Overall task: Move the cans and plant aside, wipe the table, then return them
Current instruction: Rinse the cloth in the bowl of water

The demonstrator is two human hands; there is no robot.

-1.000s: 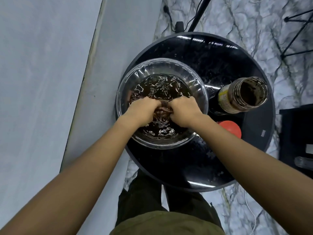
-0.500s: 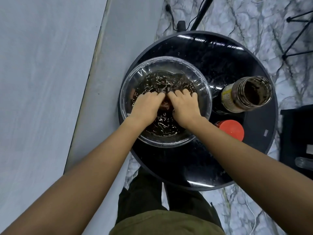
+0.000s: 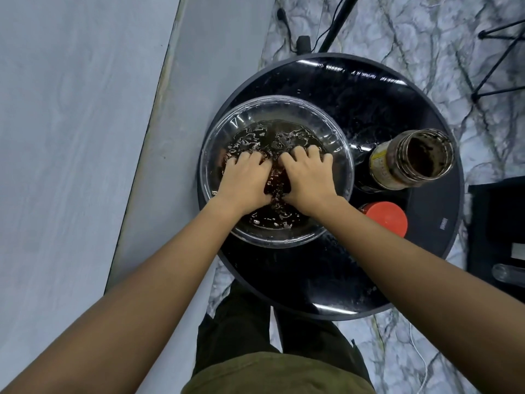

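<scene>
A clear glass bowl (image 3: 208, 155) holding dark brown liquid stands on the left half of a round glossy black table (image 3: 377, 89). My left hand (image 3: 244, 180) and my right hand (image 3: 308, 177) are side by side in the liquid. Their fingers are stretched forward and slightly apart, with the tips dipped under. A reddish-brown lump (image 3: 277, 180) is pressed between the two hands, which hide most of it. No cans or plant are in view.
An open glass jar (image 3: 409, 160) with dark residue and a yellow label stands right of the bowl. A red lid (image 3: 386, 218) lies in front of it. Tripod legs (image 3: 494, 55) and cables sit on the marble floor behind; a grey wall runs along the left.
Both hands have gone from clenched fists at the bowl's middle to fingers stretched forward over the lump. The liquid ripples around them. The jar and lid have not moved.
</scene>
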